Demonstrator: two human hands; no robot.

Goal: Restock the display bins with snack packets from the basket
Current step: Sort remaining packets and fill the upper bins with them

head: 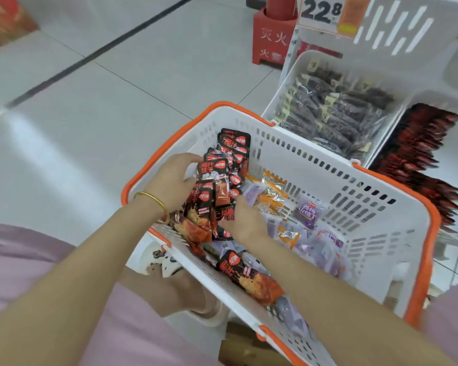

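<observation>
A white basket with an orange rim point(354, 180) sits in front of me, holding black-and-red snack packets point(229, 151), purple packets point(308, 211) and orange packets point(273, 196). My left hand point(169, 180), with a gold bangle at the wrist, grips a stack of black-and-red packets at the basket's left side. My right hand point(242, 219) reaches in beside it and pinches the lower end of the same stack. To the right stand two white display bins: one point(296, 75) filled with dark packets, one point(418, 101) lined with black-and-red packets point(418, 159).
A price sign reading 22.8 point(320, 11) hangs above the bins. A red fire-extinguisher stand point(270, 40) is on the tiled floor behind. My knees in pink fabric and a sandalled foot point(167, 262) are below the basket.
</observation>
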